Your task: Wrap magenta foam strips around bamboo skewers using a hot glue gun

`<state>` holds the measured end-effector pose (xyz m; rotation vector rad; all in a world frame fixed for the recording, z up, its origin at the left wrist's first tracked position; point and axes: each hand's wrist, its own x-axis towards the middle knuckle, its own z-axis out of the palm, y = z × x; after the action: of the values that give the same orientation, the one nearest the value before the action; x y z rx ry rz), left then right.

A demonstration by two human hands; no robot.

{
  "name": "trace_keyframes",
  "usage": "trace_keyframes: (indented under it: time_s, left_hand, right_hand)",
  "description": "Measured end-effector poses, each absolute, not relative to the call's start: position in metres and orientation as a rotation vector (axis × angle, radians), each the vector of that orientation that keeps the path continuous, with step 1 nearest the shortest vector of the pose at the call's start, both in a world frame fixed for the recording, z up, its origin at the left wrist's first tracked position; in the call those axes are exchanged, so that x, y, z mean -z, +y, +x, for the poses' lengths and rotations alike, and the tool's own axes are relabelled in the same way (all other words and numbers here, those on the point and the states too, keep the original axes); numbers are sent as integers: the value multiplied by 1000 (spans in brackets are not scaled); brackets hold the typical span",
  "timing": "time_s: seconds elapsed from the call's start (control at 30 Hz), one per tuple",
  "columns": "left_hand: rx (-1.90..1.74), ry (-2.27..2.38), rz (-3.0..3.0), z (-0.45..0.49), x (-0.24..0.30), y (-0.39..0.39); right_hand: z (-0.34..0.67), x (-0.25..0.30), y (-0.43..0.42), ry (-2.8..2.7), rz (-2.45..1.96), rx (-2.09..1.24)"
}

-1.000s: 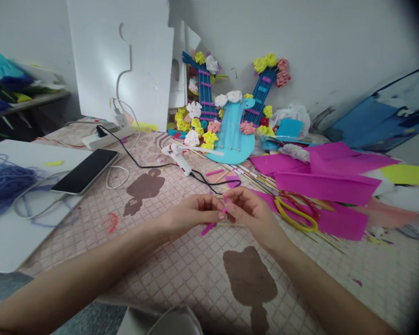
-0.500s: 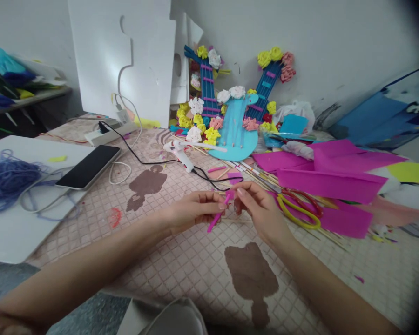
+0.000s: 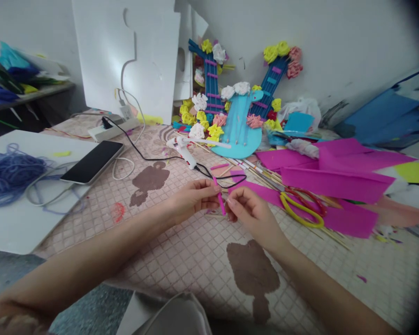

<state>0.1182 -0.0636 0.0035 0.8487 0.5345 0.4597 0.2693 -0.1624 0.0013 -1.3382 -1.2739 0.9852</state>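
Both hands meet over the patterned tablecloth (image 3: 181,260) at the centre of the view. My left hand (image 3: 190,201) pinches the upper part of a thin pink strip (image 3: 220,199), which stands almost upright. My right hand (image 3: 251,214) has its fingers closed on the strip's lower end. Just beyond the hands lie a black cord (image 3: 216,179), a white glue gun (image 3: 182,150) and several thin wooden sticks (image 3: 258,173).
Yellow-handled scissors (image 3: 300,211) lie on magenta paper sheets (image 3: 331,184) to the right. Blue paper guitars with paper flowers (image 3: 235,116) lean on the wall behind. At left are a phone (image 3: 92,162), blue yarn (image 3: 10,172), a power strip (image 3: 113,130) and white foam boards (image 3: 132,56).
The pink strip has turned from slanting down-left to nearly upright between the fingers. My right hand has dropped from the strip's top to its lower end. The view has shifted slightly.
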Motion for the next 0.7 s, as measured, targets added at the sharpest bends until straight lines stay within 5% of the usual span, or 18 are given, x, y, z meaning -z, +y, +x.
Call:
trace_keyframes:
  time_s: [0.7]
  left_hand:
    - [-622, 481, 923, 121, 4, -61]
  right_hand:
    - [274, 10, -157, -1238, -1355, -835]
